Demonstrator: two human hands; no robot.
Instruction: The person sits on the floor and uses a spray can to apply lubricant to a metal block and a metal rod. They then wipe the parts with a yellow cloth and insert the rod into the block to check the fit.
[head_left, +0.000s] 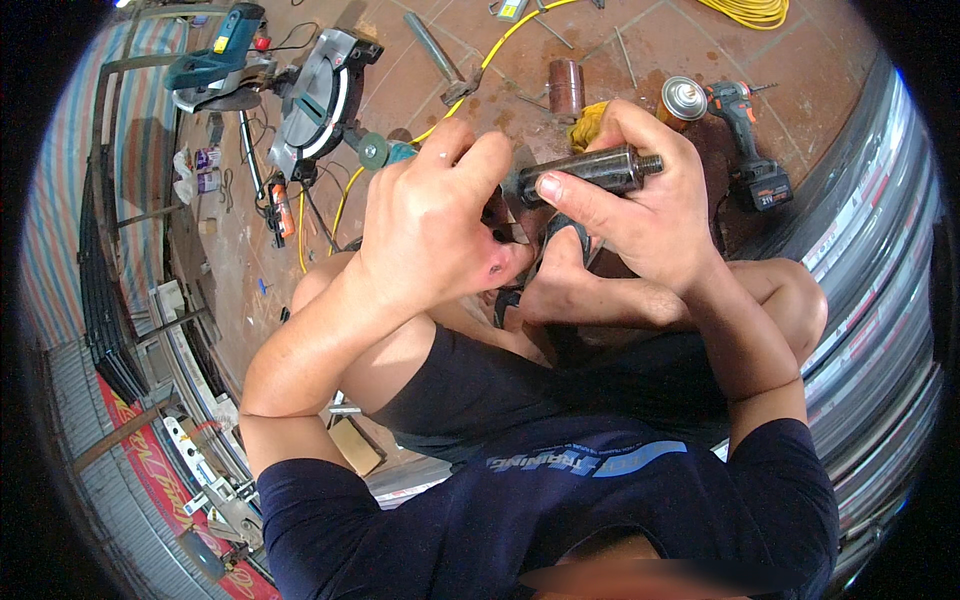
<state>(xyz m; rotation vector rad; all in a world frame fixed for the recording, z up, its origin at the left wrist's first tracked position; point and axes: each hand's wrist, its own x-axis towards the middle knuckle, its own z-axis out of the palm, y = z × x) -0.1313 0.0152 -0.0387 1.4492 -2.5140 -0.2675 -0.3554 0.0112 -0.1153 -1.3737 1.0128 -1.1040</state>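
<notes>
A black metal cylinder (590, 175) with a threaded stud at its right end lies across my right hand (665, 205). The thumb presses along its near side and the fingers wrap behind it. My left hand (430, 220) is curled closed close by, just left of the cylinder's other end. Something dark shows between its fingers, but the hand hides most of it, and I cannot tell whether it joins the cylinder. Both hands are held up over my crossed legs.
On the tiled floor ahead are a mitre saw (320, 105), a hammer (435, 55), a rusty brown cylinder (566, 90), a spray can (683, 100) and a cordless drill (748, 140). A yellow hose (490, 52) runs across. Long wrapped metal profiles (880, 260) line the right side.
</notes>
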